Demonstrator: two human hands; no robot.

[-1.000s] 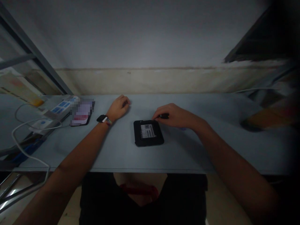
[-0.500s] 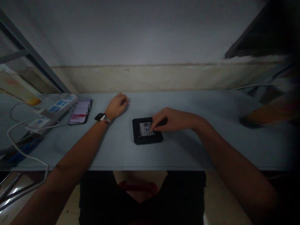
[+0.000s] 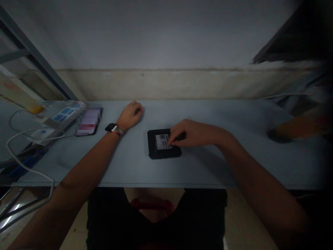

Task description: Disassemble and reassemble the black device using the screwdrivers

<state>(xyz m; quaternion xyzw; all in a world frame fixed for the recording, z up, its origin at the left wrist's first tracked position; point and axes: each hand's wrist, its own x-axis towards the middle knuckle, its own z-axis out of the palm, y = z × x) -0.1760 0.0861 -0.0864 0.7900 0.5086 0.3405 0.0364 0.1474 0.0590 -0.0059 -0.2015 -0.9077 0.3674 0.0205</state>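
Observation:
A flat black box-shaped device (image 3: 152,152) with rounded corners lies on the desk in front of me. On its upper face is a white printed label (image 3: 161,141). My right hand (image 3: 183,133) rests over the device's right side, thumb and forefinger pinched together at the label's right part. Whatever is between those fingertips is too small and dark to name. Farther back on the left, my left hand (image 3: 130,115) rests on the desk with its fingers curled in and nothing visible in them. A dark watch (image 3: 111,127) with a striped band is on that wrist.
A phone (image 3: 89,121) with its screen lit lies at the left, beside a white power strip (image 3: 63,116). A white cable (image 3: 28,168) loops over the desk's left edge. At the right is a blurred orange object (image 3: 299,128). The wall (image 3: 166,85) borders the desk's back.
The view has shifted slightly. Both hands keep nearly the same place and pose, and the device stays put under the pinched right fingertips.

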